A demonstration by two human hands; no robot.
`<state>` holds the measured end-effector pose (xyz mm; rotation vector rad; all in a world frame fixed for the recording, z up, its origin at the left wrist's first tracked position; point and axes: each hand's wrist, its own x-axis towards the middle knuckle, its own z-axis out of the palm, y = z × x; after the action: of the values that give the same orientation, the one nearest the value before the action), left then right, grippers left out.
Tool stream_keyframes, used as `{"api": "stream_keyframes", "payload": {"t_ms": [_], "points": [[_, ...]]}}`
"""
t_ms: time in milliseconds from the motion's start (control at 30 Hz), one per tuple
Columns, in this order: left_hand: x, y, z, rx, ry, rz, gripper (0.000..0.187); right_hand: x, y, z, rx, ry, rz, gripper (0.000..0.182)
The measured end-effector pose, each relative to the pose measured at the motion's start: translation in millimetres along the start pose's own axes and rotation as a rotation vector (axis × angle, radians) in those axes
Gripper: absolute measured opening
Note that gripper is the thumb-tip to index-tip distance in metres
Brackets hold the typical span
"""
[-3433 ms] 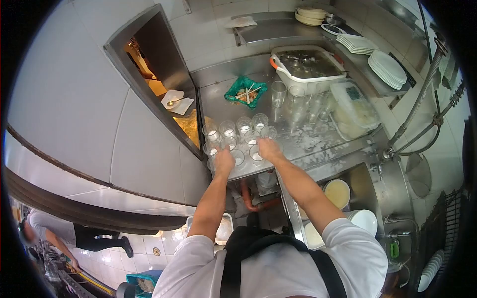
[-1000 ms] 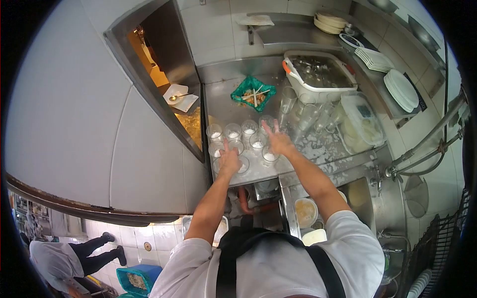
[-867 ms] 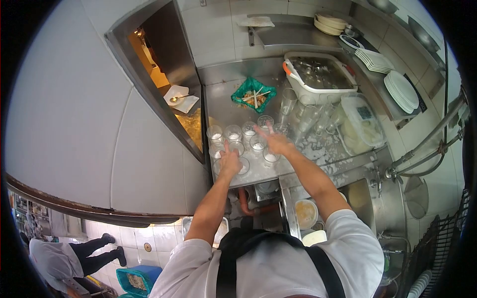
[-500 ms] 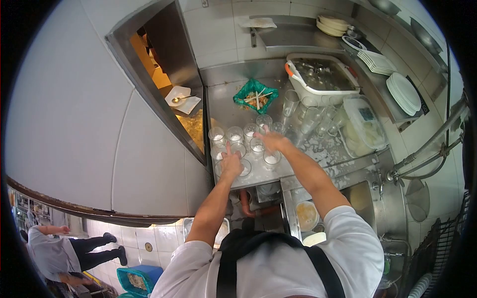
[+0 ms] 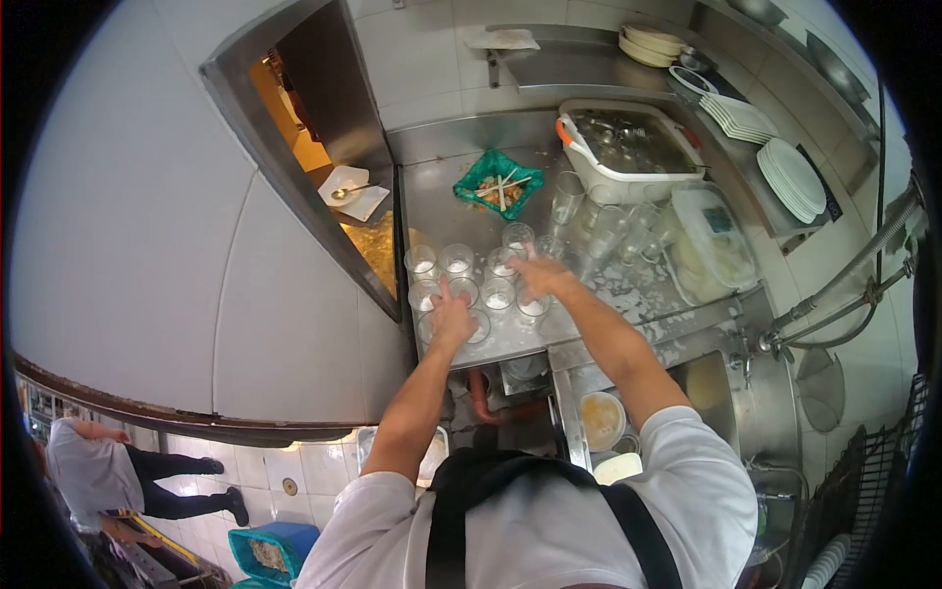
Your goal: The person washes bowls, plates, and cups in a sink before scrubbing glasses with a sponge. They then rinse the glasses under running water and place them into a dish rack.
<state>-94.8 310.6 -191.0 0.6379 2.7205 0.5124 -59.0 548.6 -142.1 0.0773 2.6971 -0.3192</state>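
Note:
Several clear glasses (image 5: pixel 497 294) stand close together near the front left of the steel counter (image 5: pixel 432 211). Over the left part of the group is my left hand (image 5: pixel 451 316), its index finger stretched forward among the rims. My right hand (image 5: pixel 542 274) reaches over the right part, fingers spread around the tops of the glasses at the back right. Whether either hand grips a glass is hard to tell. More glasses (image 5: pixel 610 231) stand and lean to the right of my right hand.
Behind the glasses sits a green-lined container (image 5: pixel 498 185) with food scraps and sticks. A white tub (image 5: pixel 633 177) of water and utensils, a clear plastic box (image 5: pixel 708 255), stacked plates (image 5: pixel 791 184) and a sink (image 5: pixel 708 386) are right. Another person (image 5: pixel 93 469) stands lower left.
Both hands have shifted slightly over the glasses. One glass under my right hand's side has moved a little closer to the others. The whole view has shifted slightly.

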Motion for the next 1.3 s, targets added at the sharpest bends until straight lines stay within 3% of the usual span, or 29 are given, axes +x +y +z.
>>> {"api": "stream_keyframes", "payload": {"t_ms": [233, 333, 500, 600, 800, 900, 1000, 1300], "points": [[1.4, 15.1, -1.5, 0.017, -0.042, -0.023, 0.061, -5.9, -8.8, 2.5, 0.002, 0.024, -0.077, 0.111], [0.5, 21.0, 6.7, 0.031, 0.05, -0.009, 0.049, -11.4, -13.7, 2.1, -0.031, 0.016, -0.103, 0.117], [-0.5, 37.0, 5.3, 0.017, 0.021, -0.052, 0.049, -13.6, -12.9, 2.2, -0.034, 0.002, -0.14, 0.121], [-1.5, 38.9, 1.8, -0.001, 0.008, -0.053, 0.05, -7.5, -3.7, 3.0, 0.097, -0.018, -0.181, 0.119], [-2.9, 40.2, 4.9, -0.007, 0.008, -0.053, 0.052, -15.5, -12.8, -2.5, 0.072, -0.071, -0.206, 0.113], [-3.8, 38.3, 9.5, -0.012, 0.054, -0.035, 0.05, 6.6, 4.8, 26.6, 0.306, 0.148, -0.24, 0.105], [-2.5, 36.2, 16.6, -0.033, 0.064, -0.03, 0.049, 1.3, 0.7, 38.0, 0.249, 0.283, -0.113, 0.097], [-9.7, 33.1, 8.2, -0.058, 0.068, -0.02, 0.044, 11.0, -11.7, 35.7, 0.052, 0.321, 0.105, 0.1]]}}
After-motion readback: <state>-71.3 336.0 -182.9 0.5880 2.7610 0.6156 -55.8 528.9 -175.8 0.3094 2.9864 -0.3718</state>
